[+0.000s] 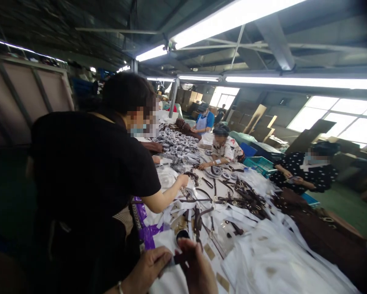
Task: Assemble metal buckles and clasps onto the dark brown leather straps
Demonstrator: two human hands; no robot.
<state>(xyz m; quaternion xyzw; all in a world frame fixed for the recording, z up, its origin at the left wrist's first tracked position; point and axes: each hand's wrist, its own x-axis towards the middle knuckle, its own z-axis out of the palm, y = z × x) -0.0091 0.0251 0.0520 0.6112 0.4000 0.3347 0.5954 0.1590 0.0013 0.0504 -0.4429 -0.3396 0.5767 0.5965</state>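
Low in the view, my left hand (148,269) pinches one end of a short dark brown strap (181,258). A pale bit shows at its fingertips. My right hand (198,267) is just to the right, its fingers curled around the strap's other part, palm partly turned up. Beyond my hands, brown straps (198,220) with metal clasps lie on the white-covered table. A small dark round item (182,235) sits right behind my fingers. Purple tape or film (149,234) runs along the table's left edge.
At the left a person in black (94,163) leans over the table, an arm reaching among the straps. Farther along are wrapped coils (180,141) and more people. White sheets (272,253) and brown material (318,232) lie at the right; a teal crate (259,164) stands behind.
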